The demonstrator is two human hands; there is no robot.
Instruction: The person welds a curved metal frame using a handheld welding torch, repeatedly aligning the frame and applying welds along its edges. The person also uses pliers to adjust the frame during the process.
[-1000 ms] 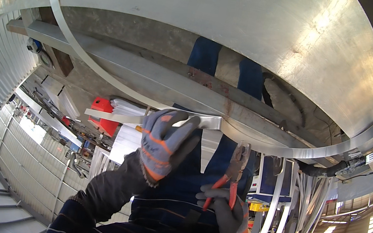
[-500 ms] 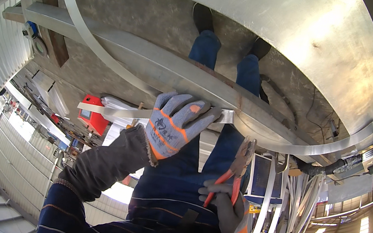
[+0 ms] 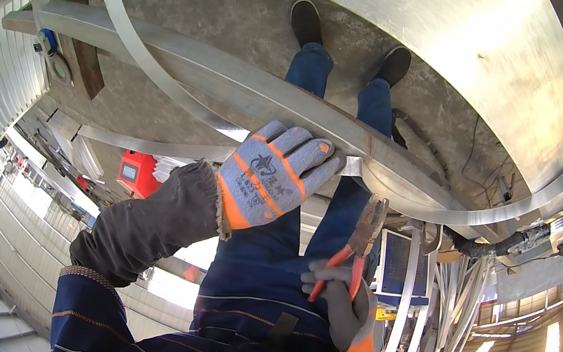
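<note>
My left hand [image 3: 267, 174], in a grey-blue glove with orange bands, is closed round a thin flat metal strip [image 3: 351, 166]. Its fingers hide part of the strip, and a short bent piece shows just right of the fingertips. The shiny band curves away on both sides of the hand. Lower right, my gloved right hand [image 3: 342, 303] holds red-handled pliers [image 3: 360, 244]. Their jaws point upward, below the bent piece of strip and apart from it. Whether the jaws touch each other is hard to make out.
A long metal beam [image 3: 237, 84] crosses in front of me. Beyond it lies a broad curved metal sheet [image 3: 424, 22]. A red machine [image 3: 138, 173] stands at the left, a blue-handled tool [image 3: 45, 43] farther out. Several long strips [image 3: 456, 307] gather at the right.
My left hand has moved slightly up and right, turning a little. A length of strip left of it has swung up and now reaches farther left. The pliers have shifted only slightly.
</note>
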